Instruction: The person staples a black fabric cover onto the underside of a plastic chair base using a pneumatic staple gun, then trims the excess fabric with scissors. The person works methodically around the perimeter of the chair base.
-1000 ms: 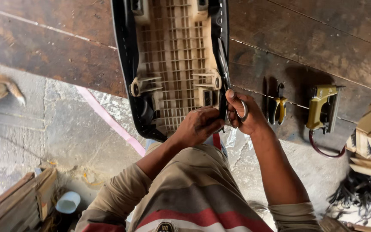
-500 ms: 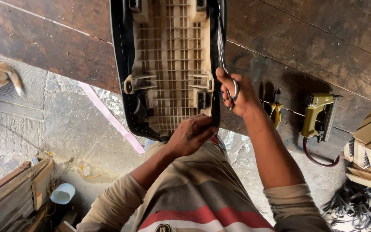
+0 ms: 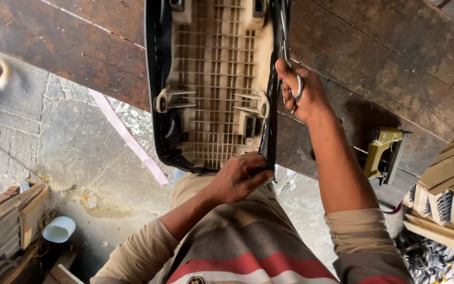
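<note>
An upturned motorcycle seat [image 3: 214,84] lies on a dark wooden bench, its beige ribbed plastic base showing and black cover material wrapped round its rim. My right hand [image 3: 300,94] is shut on a pair of metal scissors [image 3: 288,58], whose blades run along the black cover at the seat's right edge. My left hand [image 3: 240,176] pinches the black cover [image 3: 270,142] at the near right corner of the seat.
A yellow-green staple gun [image 3: 382,155] with a hose lies on the bench to the right. Stacked wooden pieces [image 3: 447,194] stand at far right. A pink strip [image 3: 127,137] crosses the stone floor. A white cup [image 3: 59,229] and wooden crates [image 3: 6,221] sit at lower left.
My right hand has moved with the scissors farther up the seat's right edge. My left hand has stayed at the near corner. The view has shifted slightly.
</note>
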